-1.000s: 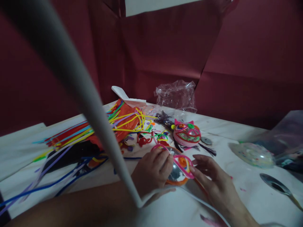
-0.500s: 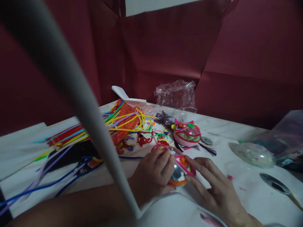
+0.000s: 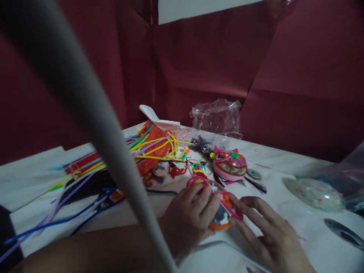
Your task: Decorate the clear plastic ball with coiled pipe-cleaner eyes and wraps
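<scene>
In the head view, my left hand point(image 3: 189, 212) lies with curled fingers over the left side of a round, shiny disc point(image 3: 221, 214) edged in orange. Pink loops with orange pieces inside sit on top of the disc. My right hand point(image 3: 267, 223) pinches the pink loop point(image 3: 240, 215) on the disc's right side between thumb and fingers. Just beyond the disc stands a pink decorated ball point(image 3: 231, 172) with pink ears, a green button and black strands. Red and green bent pipe cleaners point(image 3: 176, 170) lie beyond my left hand.
Long colourful pipe cleaners point(image 3: 159, 146) spread over the left of the white table point(image 3: 273, 155). A clear plastic bag point(image 3: 216, 119) stands at the back. A speckled dome point(image 3: 318, 195) and a spoon-like metal object point(image 3: 342, 232) lie right. A blurred grey bar point(image 3: 99, 113) crosses the view.
The camera view has shifted, so the table items appear slightly further right and lower. Both hands stay on the disc, with the left fingers a little more spread across it.
</scene>
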`<action>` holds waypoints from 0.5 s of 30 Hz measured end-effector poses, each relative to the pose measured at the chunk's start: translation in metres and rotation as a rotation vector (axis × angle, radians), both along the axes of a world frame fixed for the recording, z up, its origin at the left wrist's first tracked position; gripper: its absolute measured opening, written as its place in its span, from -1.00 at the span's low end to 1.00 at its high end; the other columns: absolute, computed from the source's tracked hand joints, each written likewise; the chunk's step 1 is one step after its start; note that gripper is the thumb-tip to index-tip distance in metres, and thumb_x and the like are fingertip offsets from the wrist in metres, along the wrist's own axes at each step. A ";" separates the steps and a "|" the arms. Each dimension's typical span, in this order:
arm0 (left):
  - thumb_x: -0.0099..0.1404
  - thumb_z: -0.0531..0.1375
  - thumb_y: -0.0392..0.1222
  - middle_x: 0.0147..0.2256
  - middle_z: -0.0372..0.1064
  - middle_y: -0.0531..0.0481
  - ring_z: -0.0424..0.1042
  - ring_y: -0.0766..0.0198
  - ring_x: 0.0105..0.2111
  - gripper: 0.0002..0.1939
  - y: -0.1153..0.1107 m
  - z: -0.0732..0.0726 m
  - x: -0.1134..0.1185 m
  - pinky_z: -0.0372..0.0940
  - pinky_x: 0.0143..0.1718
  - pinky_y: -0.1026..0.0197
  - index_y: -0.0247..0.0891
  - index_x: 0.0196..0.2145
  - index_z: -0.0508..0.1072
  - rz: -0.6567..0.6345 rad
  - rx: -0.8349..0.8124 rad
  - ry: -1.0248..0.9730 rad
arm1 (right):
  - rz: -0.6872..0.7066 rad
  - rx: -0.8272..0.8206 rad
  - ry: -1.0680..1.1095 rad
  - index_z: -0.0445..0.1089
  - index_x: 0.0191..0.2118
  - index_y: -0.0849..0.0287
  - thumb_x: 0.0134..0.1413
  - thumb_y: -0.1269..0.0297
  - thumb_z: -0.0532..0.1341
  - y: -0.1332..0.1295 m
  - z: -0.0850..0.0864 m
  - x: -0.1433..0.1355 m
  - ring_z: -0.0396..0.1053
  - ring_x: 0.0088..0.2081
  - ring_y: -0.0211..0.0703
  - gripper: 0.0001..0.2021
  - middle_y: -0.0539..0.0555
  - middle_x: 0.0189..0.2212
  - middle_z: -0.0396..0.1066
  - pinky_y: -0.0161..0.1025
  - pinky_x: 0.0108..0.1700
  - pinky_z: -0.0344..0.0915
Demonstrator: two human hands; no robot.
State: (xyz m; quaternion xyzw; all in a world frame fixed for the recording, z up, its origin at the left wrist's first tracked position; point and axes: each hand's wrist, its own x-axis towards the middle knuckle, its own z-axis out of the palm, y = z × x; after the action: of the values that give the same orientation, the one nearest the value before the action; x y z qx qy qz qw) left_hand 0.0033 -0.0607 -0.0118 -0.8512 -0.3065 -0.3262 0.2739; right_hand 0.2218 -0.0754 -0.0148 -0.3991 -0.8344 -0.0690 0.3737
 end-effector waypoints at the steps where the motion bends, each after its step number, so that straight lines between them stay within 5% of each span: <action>1: 0.18 0.13 0.17 -0.01 0.35 -0.19 0.32 0.07 -0.04 -0.35 -0.001 0.000 0.000 0.30 -0.06 0.09 -0.38 0.06 0.29 0.006 -0.003 0.013 | 0.003 0.022 -0.010 0.35 0.05 0.09 0.21 0.27 0.10 0.000 0.001 0.000 0.41 -0.32 -0.13 -0.69 0.12 -0.26 0.33 -0.28 -0.37 0.45; 9: 0.23 0.07 0.13 -0.02 0.34 -0.20 0.30 0.04 -0.04 -0.43 -0.004 -0.005 0.001 0.24 -0.04 -0.03 -0.35 0.04 0.31 0.022 0.043 0.026 | 0.027 0.152 -0.096 0.38 0.00 0.13 0.20 0.27 0.11 -0.002 0.006 0.002 0.43 -0.36 -0.12 -0.72 0.15 -0.27 0.34 -0.28 -0.45 0.42; 15: 0.22 0.07 0.18 -0.03 0.37 -0.20 0.30 0.04 -0.04 -0.38 -0.014 -0.010 0.001 0.31 -0.09 0.07 -0.41 0.02 0.35 0.001 0.071 0.016 | 0.110 0.181 -0.121 0.36 -0.09 0.21 0.29 0.29 0.02 -0.008 0.012 -0.001 0.46 -0.32 -0.19 -0.77 0.16 -0.26 0.34 -0.42 -0.38 0.44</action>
State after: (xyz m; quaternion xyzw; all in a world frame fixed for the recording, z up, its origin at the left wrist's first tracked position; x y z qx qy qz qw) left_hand 0.0047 -0.0752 -0.0217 -0.8435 -0.2931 -0.3297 0.3066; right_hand 0.2209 -0.0839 -0.0030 -0.3125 -0.8664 -0.1475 0.3603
